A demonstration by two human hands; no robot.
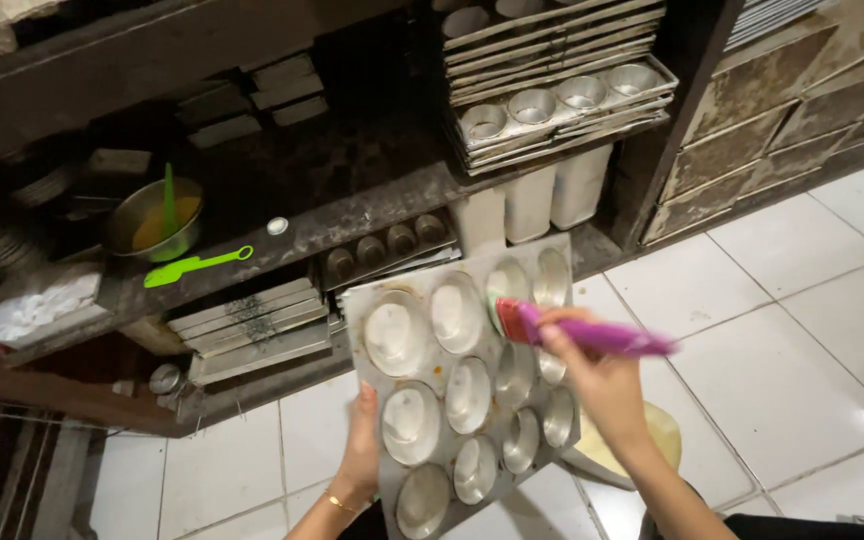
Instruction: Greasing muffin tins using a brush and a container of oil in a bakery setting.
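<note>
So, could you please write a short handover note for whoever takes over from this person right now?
Left hand: grips the left edge of the muffin tray, holding it tilted over the white tiled floor.
Right hand: holds a purple pastry brush, its bristles at a cup in the tray's upper row.
Done: several cups look coated pale; exactly which cannot be told.
Left: the duller cups on the right side.
Nearby: a metal bowl of yellow liquid and a green spatula on the shelf, stacked trays above.
</note>
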